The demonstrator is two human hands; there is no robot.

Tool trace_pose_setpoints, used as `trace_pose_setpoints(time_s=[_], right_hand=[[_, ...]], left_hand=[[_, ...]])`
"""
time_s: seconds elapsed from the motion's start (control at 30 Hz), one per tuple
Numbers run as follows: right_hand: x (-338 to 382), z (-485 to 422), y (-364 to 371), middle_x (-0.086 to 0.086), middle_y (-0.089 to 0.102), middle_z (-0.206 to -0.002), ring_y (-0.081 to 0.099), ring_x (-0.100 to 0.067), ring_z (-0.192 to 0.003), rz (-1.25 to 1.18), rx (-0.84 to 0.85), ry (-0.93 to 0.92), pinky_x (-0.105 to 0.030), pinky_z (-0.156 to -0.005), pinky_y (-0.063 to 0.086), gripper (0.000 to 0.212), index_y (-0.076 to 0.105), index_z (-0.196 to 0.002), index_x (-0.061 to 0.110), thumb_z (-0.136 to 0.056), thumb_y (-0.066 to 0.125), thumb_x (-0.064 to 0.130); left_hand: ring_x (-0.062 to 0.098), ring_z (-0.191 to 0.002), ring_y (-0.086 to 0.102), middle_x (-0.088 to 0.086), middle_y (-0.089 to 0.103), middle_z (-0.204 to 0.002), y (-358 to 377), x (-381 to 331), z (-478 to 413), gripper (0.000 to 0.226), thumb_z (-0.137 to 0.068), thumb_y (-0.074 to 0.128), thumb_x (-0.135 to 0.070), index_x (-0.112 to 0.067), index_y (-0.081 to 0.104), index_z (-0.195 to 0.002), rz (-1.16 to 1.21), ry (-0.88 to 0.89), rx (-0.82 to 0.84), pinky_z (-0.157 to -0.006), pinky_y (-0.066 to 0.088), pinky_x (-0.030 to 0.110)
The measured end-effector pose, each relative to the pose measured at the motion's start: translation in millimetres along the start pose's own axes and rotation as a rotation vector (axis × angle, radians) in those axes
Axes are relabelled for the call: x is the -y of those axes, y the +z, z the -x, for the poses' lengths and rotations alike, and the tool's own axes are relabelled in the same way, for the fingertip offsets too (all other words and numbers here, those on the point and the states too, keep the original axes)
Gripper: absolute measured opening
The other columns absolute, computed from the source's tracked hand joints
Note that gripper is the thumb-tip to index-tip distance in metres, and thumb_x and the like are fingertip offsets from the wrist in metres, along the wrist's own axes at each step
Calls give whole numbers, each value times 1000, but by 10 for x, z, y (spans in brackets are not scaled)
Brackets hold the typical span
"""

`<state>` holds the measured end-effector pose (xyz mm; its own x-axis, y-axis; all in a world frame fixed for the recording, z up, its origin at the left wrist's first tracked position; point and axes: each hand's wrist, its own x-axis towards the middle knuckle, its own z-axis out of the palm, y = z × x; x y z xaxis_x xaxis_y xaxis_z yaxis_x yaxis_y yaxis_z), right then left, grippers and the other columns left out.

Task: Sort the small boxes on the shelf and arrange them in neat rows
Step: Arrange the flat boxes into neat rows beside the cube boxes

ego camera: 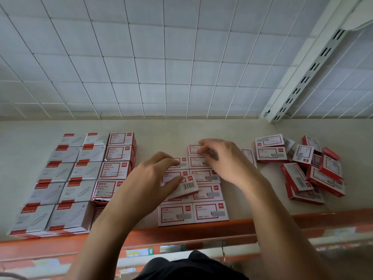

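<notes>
a: what is your left hand doing?
b: my left hand pinches a box by its left end. the box is tilted, barcode side up, over the near left part of the rows.
a: and the right?
b: my right hand is at the far end of the rows, fingers bent, tips on the far box. whether it grips that one or only touches it, i cannot tell.
a: how do the rows lie?
b: two columns side by side, flat, labels up, running back from the orange edge.
a: and around them?
b: to the right, apart from the rows, a loose pile of the same boxes, tilted and overlapping. to the left, clip boxes in neat columns. all on the shelf, with a wire grid behind.
</notes>
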<state>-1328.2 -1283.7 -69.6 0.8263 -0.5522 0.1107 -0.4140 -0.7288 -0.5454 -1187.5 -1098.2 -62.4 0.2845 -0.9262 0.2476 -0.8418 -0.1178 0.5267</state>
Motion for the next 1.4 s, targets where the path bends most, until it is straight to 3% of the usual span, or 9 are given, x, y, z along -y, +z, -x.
trace_pose_setpoints(time_s=[0.1, 0.17, 0.3, 0.5, 0.67, 0.8, 1.07, 1.23, 1.4], right_hand=[[28, 87, -7, 7, 54, -141, 43, -8, -135, 46, -8, -30, -29, -114, 34, 22, 69, -113, 17, -94, 60, 11], [82, 208, -26, 11, 48, -145, 35, -4, -139, 27, -26, -72, -25, -117, 27, 23, 67, -115, 19, -94, 60, 14], [245, 465, -31, 13, 61, -129, 49, 6, -124, -167, 53, -156, -9, -103, 37, 20, 69, -110, 20, -91, 64, 17], [267, 569, 41, 16, 59, -129, 53, 4, -121, -253, 181, -193, -19, -102, 44, 32, 64, -114, 22, -84, 75, 20], [259, 594, 34, 13, 67, -115, 61, 3, -108, -303, 73, -152, -16, -94, 48, 36, 61, -125, 20, -90, 67, 11], [265, 577, 51, 12, 70, -106, 66, -1, -99, -404, -20, -74, -18, -91, 51, 42, 52, -134, 25, -94, 63, 17], [257, 470, 11, 7, 54, -138, 50, -3, -128, -184, -66, -282, -23, -107, 43, 48, 55, -132, 16, -86, 68, 25], [248, 358, 80, 3, 62, -127, 56, -11, -122, -74, -92, -396, -32, -104, 48, 37, 66, -120, 11, -85, 68, 22], [254, 146, 126, 1, 64, -124, 58, -11, -117, -103, -123, -357, -30, -102, 49, 35, 68, -119, 11, -84, 73, 13]], left_hand=[[4, -102, 56, -15, 57, -118, -19, -14, 77, 59, -80, 52, -65, -24, 64, -121, -10, 9, 49, -83, 51, 21], [3, -107, 53, -16, 55, -119, -25, -31, 127, 65, -75, 53, -69, -26, 62, -123, -40, 9, 100, -88, 50, 22], [9, -109, 55, -9, 59, -117, -5, -47, 174, 54, -79, 69, -50, -21, 62, -124, -88, 23, 113, -91, 48, 24], [12, -91, 62, -5, 65, -103, 2, -69, 194, 38, -80, 70, -36, -15, 68, -112, -18, 35, 27, -76, 57, 34], [-4, -74, 62, -16, 64, -88, -40, -170, 219, 31, -90, 61, -32, -21, 62, -120, 117, -32, -69, -66, 54, 17], [-1, -80, 56, -20, 52, -107, -39, -182, 214, 63, -80, 71, -43, -30, 45, -136, 96, -48, -11, -69, 45, 5], [4, -74, 51, -3, 64, -102, -39, -134, 135, 47, -80, 75, -16, -13, 59, -125, 25, -15, -11, -65, 41, 3], [4, -72, 51, -4, 64, -99, -64, -102, 96, 48, -79, 75, -15, -13, 60, -125, 12, -26, -5, -62, 42, 4], [5, -89, 51, 1, 61, -121, -60, -47, 37, 62, -87, 68, -29, -16, 44, -142, -49, -89, -69, -75, 38, 8]])
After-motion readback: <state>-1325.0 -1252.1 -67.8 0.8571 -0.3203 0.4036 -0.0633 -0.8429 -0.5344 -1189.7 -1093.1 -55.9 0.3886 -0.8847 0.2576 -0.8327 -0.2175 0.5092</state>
